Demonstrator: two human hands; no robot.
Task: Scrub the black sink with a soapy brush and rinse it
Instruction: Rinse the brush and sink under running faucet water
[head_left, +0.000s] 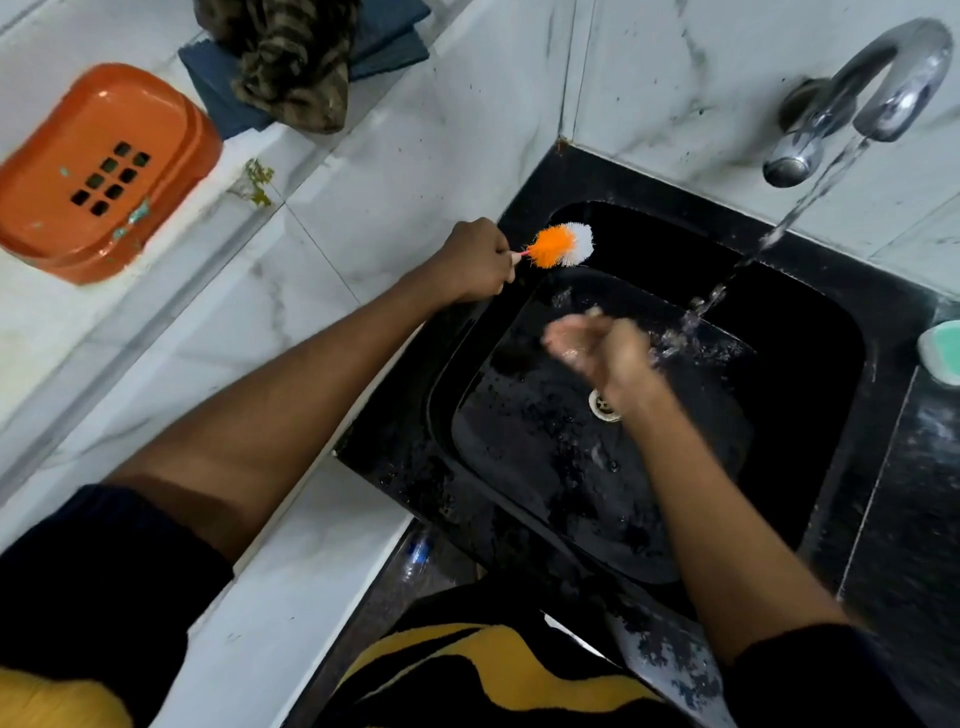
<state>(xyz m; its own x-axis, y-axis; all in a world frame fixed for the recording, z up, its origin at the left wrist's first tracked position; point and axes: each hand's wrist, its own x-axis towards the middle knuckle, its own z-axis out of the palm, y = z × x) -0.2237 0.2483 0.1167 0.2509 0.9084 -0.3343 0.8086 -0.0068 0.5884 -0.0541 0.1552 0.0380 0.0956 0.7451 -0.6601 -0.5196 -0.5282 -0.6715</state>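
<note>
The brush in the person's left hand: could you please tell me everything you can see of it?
The brush has a fluffy bristle head, orange nearer the handle and white at the tip, on a thin pale pink handle that is mostly hidden. The left hand grips that handle. The brush lies roughly level, its head pointing right over the far left rim of the black sink. Whether the bristles touch the rim cannot be told. No suds show on it.

A home washing area is showing here — a black sink (810, 322) sitting in a dark stone counter, a chrome tap (878, 88) running water against marble-patterned wall tiles (675, 78), an orange soap dish (98, 171) and folded cloths (291, 67) resting on the ledge — household things.
</note>
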